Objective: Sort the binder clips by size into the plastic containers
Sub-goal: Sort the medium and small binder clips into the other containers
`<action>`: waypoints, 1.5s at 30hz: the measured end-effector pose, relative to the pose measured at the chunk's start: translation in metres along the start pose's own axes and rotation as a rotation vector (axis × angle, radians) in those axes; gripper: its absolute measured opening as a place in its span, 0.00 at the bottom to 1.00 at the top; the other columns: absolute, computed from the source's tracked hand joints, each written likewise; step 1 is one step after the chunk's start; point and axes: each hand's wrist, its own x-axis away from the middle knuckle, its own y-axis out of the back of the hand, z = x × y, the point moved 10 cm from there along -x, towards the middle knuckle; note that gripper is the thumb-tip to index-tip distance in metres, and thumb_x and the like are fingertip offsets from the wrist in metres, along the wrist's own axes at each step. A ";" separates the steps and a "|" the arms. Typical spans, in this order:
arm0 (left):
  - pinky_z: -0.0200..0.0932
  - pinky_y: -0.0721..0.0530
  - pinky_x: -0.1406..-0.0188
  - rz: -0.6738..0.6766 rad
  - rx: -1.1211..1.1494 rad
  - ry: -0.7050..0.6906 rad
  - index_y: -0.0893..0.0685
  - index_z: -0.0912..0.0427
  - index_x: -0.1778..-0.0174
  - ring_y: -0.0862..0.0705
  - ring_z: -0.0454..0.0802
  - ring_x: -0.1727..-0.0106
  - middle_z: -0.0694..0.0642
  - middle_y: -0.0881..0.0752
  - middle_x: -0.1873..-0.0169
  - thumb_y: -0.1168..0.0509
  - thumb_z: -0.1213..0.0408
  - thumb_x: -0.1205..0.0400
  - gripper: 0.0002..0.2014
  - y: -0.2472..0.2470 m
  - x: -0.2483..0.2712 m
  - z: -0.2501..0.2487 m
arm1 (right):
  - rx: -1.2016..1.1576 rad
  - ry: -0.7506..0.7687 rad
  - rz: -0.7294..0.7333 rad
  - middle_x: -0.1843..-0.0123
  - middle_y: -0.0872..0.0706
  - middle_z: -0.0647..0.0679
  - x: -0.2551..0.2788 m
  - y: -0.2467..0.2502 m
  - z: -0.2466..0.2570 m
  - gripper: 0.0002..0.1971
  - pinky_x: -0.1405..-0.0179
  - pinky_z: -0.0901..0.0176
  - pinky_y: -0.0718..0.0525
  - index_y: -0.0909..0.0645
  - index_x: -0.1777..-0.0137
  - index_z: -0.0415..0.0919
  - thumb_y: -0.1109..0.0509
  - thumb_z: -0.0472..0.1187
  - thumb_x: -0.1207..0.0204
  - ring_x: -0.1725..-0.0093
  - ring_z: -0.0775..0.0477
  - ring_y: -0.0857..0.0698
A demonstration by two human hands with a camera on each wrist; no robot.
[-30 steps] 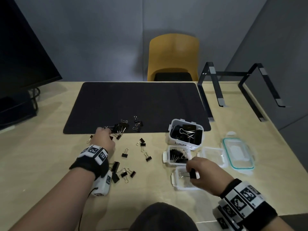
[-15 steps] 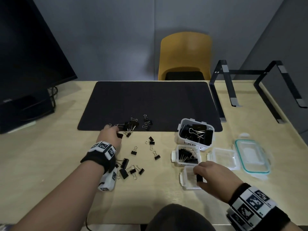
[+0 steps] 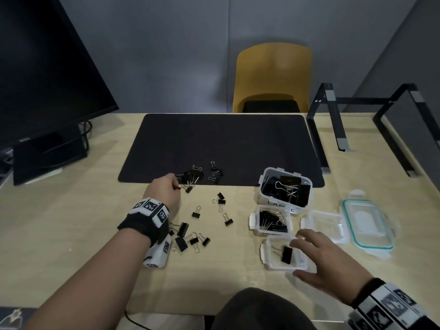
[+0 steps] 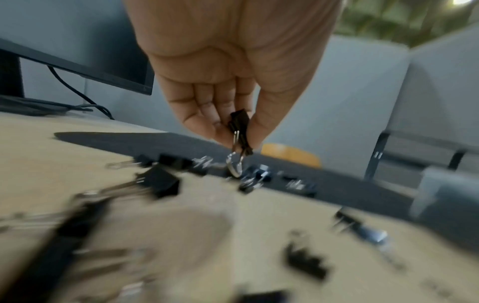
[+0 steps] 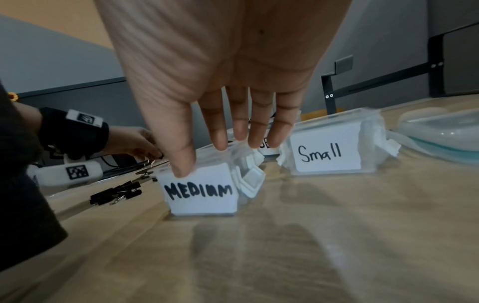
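The left hand [image 4: 228, 67] pinched a small binder clip [image 4: 239, 131] near the mat's front edge — the right hand [image 3: 326, 256], fingers spread, hovered over the MEDIUM container [image 5: 202, 196].

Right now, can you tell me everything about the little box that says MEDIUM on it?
The MEDIUM box is a small, clear plastic tub with white side latches and no lid on. A white paper label with MEDIUM in black marker covers its near side. It stands upright on the wooden desk, nearest the person, in front of another small tub. One black binder clip lies inside. The right hand is spread above it, thumb tip at the near rim; actual contact is unclear.
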 end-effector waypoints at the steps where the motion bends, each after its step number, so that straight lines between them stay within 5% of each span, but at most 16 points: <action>1: 0.42 0.25 0.65 -0.020 0.082 -0.010 0.19 0.52 0.55 0.20 0.49 0.63 0.51 0.14 0.59 0.35 0.65 0.22 0.04 0.006 0.005 -0.008 | -0.032 -0.008 0.007 0.40 0.19 0.52 0.001 -0.002 -0.001 0.28 0.54 0.64 0.16 0.22 0.42 0.55 0.20 0.56 0.43 0.49 0.52 0.16; 6: 0.33 0.22 0.68 0.107 0.317 -0.134 0.16 0.45 0.49 0.15 0.41 0.64 0.41 0.15 0.63 0.34 0.63 0.21 0.08 -0.002 0.051 -0.070 | -0.093 -0.013 -0.021 0.29 0.29 0.54 -0.002 -0.007 -0.002 0.29 0.34 0.69 0.30 0.29 0.29 0.53 0.27 0.55 0.31 0.33 0.53 0.27; 10: 0.41 0.16 0.48 0.260 0.359 -0.248 0.13 0.45 0.52 0.14 0.40 0.53 0.42 0.12 0.58 0.32 0.62 0.24 0.09 -0.033 0.088 -0.114 | -0.165 -0.025 -0.038 0.28 0.34 0.58 -0.003 -0.004 -0.002 0.35 0.35 0.77 0.41 0.36 0.24 0.52 0.28 0.55 0.29 0.30 0.57 0.31; 16: 0.45 0.15 0.51 0.364 0.407 -0.292 0.15 0.48 0.52 0.15 0.43 0.57 0.44 0.13 0.61 0.30 0.57 0.24 0.06 -0.067 0.132 -0.159 | -0.256 -0.043 -0.031 0.28 0.36 0.58 -0.006 -0.005 -0.005 0.39 0.40 0.79 0.36 0.39 0.22 0.51 0.26 0.54 0.30 0.34 0.61 0.29; 21: 0.44 0.16 0.51 0.318 0.418 -0.288 0.15 0.48 0.54 0.17 0.42 0.57 0.41 0.17 0.64 0.30 0.57 0.24 0.05 -0.082 0.149 -0.169 | -0.325 -0.014 -0.051 0.30 0.34 0.58 -0.009 -0.006 -0.009 0.40 0.43 0.76 0.29 0.36 0.23 0.50 0.24 0.53 0.33 0.41 0.63 0.29; 27: 0.36 0.29 0.39 0.192 0.366 -0.348 0.14 0.48 0.45 0.27 0.42 0.40 0.45 0.19 0.47 0.32 0.52 0.22 0.11 -0.092 0.157 -0.174 | -0.399 0.020 -0.092 0.35 0.34 0.62 -0.009 -0.008 -0.015 0.39 0.41 0.71 0.25 0.33 0.24 0.49 0.22 0.52 0.35 0.41 0.61 0.26; 34: 0.41 0.21 0.39 0.070 0.426 -0.193 0.16 0.50 0.44 0.23 0.41 0.46 0.41 0.21 0.52 0.37 0.56 0.18 0.09 -0.076 0.155 -0.136 | -0.525 -0.037 -0.125 0.37 0.36 0.59 -0.004 -0.015 -0.023 0.40 0.48 0.76 0.25 0.33 0.24 0.54 0.21 0.53 0.35 0.49 0.61 0.25; 41: 0.36 0.23 0.50 -0.054 0.238 0.085 0.18 0.54 0.41 0.21 0.44 0.52 0.49 0.19 0.48 0.34 0.62 0.20 0.12 -0.049 0.140 -0.024 | -0.646 -0.069 -0.190 0.31 0.34 0.65 0.009 -0.026 -0.021 0.37 0.38 0.57 0.17 0.36 0.23 0.62 0.27 0.55 0.32 0.44 0.57 0.20; 45: 0.45 0.21 0.42 -0.051 0.182 0.206 0.22 0.56 0.38 0.21 0.50 0.46 0.54 0.20 0.43 0.30 0.61 0.24 0.19 -0.046 0.138 0.024 | -0.695 -0.108 -0.252 0.31 0.34 0.70 0.013 -0.029 -0.020 0.36 0.34 0.50 0.19 0.36 0.26 0.69 0.26 0.55 0.34 0.37 0.56 0.23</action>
